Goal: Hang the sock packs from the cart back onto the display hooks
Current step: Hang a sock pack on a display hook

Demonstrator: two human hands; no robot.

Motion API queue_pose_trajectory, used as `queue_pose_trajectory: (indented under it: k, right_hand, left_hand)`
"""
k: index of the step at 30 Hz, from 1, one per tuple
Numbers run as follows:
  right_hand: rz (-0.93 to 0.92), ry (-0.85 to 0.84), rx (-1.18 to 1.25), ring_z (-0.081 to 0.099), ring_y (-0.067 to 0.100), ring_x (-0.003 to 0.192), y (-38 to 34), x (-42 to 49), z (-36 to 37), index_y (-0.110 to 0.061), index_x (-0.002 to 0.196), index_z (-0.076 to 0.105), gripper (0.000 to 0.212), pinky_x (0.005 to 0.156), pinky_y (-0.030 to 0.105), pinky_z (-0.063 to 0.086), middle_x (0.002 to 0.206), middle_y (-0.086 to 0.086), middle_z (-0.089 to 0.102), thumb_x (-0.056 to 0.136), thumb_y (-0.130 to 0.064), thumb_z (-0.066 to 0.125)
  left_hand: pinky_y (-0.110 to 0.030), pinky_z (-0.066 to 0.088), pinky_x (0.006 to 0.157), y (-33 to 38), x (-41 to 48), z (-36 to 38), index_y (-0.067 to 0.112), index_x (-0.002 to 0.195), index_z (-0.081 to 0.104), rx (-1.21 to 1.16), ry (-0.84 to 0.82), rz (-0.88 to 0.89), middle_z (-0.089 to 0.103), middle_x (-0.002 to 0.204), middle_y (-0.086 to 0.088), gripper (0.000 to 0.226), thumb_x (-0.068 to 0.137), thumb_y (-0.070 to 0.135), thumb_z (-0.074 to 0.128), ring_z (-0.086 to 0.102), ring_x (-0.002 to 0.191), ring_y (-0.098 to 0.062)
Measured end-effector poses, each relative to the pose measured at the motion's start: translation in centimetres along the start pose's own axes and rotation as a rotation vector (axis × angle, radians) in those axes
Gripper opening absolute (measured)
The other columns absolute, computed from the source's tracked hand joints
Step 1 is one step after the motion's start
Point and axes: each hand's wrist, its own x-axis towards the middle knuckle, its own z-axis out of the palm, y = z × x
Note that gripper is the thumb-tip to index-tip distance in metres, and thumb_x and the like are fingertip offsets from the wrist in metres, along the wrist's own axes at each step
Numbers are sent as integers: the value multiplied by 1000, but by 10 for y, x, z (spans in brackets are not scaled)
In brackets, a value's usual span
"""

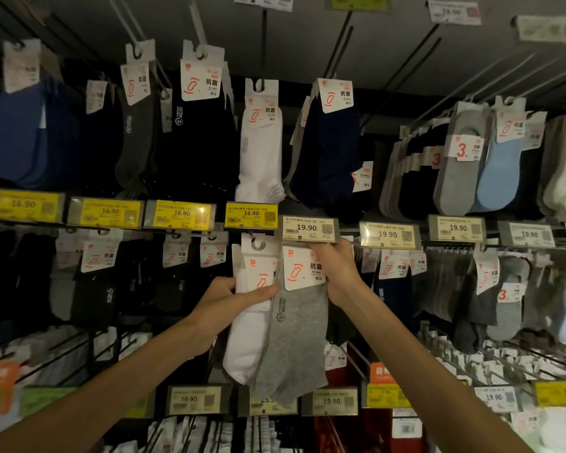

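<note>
A grey sock pack [294, 328] with a white card header hangs in the middle of the display, just under a white 19.90 price tag [308, 228]. My right hand [335, 273] grips the top right of that pack, its fingers up at the card and the hook behind the tag. A white sock pack [247, 331] sits just left of the grey one, and my left hand [232, 300] holds it, thumb across its front. The hook itself is hidden behind the price tag. The cart is out of view.
Rows of sock packs hang on black hooks all around: dark ones [196, 132] upper left, a white pack [258, 142], navy [327, 148], grey and light blue [497, 168] to the right. Yellow 16.90 tags [251, 214] line the rail. Bare black hooks [490, 358] jut out at lower right.
</note>
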Motion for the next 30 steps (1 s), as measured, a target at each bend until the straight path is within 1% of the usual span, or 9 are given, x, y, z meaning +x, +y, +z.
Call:
queue_pose_trajectory:
  k: [7,9,12,15,17,20,23,26,30]
  right_hand:
    - [167,-6,99,71,12,60,-9,3,-2,-17,116,55,27,48,26,56,72,0,74,91,-11,66]
    - [194,-7,109,71,13,60,-10,4,-2,-16,121,55,31,46,25,55,76,2,74,92,-14,65]
    - [161,-50,45,72,12,62,-4,2,-2,-24,105,65,11,50,24,56,75,-1,75,96,-19,59]
    - [24,-43,-97,72,10,79,7,-3,1,-36,98,63,14,63,24,56,90,-6,74,98,-23,55]
    - [-139,-32,-189,70,7,91,16,-6,2,-34,110,61,17,73,22,56,104,-7,71,100,-24,53]
    - [-347,-3,-337,63,1,103,30,-13,-2,-25,130,49,30,83,21,54,117,-11,63,100,-31,53]
    - [-591,130,-729,49,13,120,48,-28,-6,-15,133,40,41,98,31,49,134,2,41,99,-36,50]
    - [-858,190,-1113,30,26,136,66,-39,-7,-16,143,40,48,112,36,32,146,11,25,100,-34,49]
    - [-761,50,-1314,24,32,143,81,-40,-7,-20,147,39,48,117,48,27,153,14,27,102,-37,41]
  left_hand:
    - [-16,57,65,2,-1,3,19,105,78,6,-19,-7,78,101,3,34,75,34,84,75,93,-12]
    - [-17,57,66,2,0,3,18,105,78,5,-20,-11,78,101,3,36,74,35,84,75,93,-12]
    - [-19,57,69,-1,0,3,18,106,77,15,10,-27,78,101,3,38,73,36,84,74,93,-11]
    - [-14,55,61,-4,0,0,17,104,78,-1,56,-42,78,98,3,35,73,33,85,75,89,-9]
    - [-14,55,61,-6,0,-2,15,103,78,-18,79,-47,79,98,2,36,72,31,86,75,88,-10]
    - [-24,57,72,-10,0,-7,17,102,79,16,126,-50,79,97,3,38,69,33,88,75,91,-12]
    - [-30,59,79,-18,-1,-17,20,99,80,45,198,-47,79,95,5,35,68,32,89,75,89,-12]
    - [-23,58,70,-23,-5,-29,20,100,80,44,225,-42,78,95,7,33,70,31,88,75,86,-9]
    - [-18,55,65,-26,-11,-39,19,100,79,35,235,-48,78,94,8,30,72,28,87,74,84,-7]
